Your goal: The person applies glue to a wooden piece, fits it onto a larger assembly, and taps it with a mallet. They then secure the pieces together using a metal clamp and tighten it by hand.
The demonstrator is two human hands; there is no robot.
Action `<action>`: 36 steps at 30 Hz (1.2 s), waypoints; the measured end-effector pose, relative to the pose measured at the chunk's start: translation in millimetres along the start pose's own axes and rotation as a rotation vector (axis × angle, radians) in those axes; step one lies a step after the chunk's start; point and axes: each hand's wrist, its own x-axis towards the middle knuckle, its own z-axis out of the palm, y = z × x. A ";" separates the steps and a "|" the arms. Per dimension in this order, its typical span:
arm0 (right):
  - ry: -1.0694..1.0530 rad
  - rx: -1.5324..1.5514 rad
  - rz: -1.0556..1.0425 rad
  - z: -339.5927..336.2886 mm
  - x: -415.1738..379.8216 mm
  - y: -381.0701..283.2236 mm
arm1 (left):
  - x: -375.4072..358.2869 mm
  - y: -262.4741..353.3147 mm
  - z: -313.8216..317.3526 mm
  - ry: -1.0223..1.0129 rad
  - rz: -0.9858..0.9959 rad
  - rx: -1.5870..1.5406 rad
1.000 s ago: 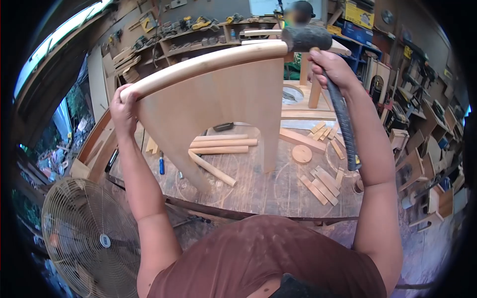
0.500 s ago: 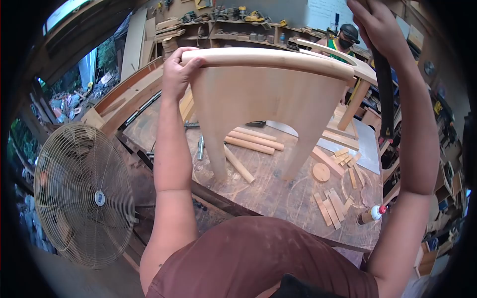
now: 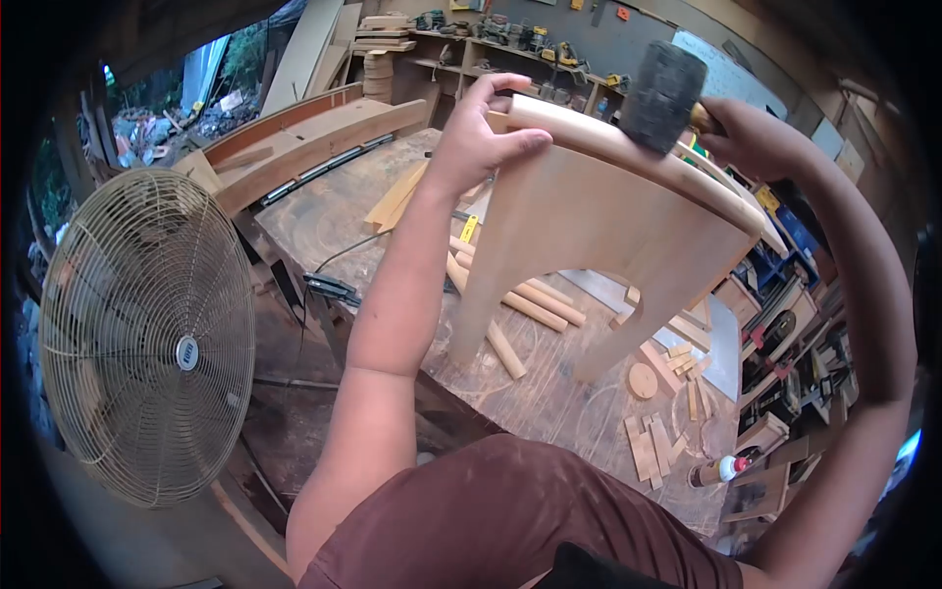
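A pale wooden panel [image 3: 599, 211] with an arched cut-out stands upright on the workbench, a rounded rail [image 3: 579, 135] running along its top. My left hand [image 3: 476, 142] grips the near-left end of that rail, thumb on the front side and fingers over the back. In my right hand [image 3: 751, 137] is the wooden handle of a mallet with a black head [image 3: 664, 96]. The mallet head is at the rail's top, around its middle, and seems to touch it. Part of the handle is hidden by my fingers.
Round wooden rods [image 3: 540, 306], a wooden disc [image 3: 643, 381] and small wood strips [image 3: 645, 452] lie on the workbench [image 3: 549, 393]. A glue bottle [image 3: 719, 471] stands near its right edge. A large fan [image 3: 147, 334] is at left. Tool shelves [image 3: 530, 64] line the back.
My right hand has come down from the top edge of view, bringing the mallet head to the rail. The view has turned, and the panel appears farther right and more slanted.
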 end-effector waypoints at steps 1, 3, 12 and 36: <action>0.003 0.035 0.017 1.1 1.9 2.9 | -3.8 -7.1 -4.8 -0.039 -0.063 -0.175; 0.019 0.003 0.019 0.0 1.3 3.3 | -10.5 -20.6 -8.4 -0.057 -0.092 -0.209; 0.198 0.328 0.053 -22.7 17.1 -17.5 | -21.4 -51.4 2.2 -0.077 -0.093 -0.413; 0.060 0.098 0.283 1.8 18.0 -27.0 | -255.5 -204.8 -74.9 0.170 -0.852 -0.222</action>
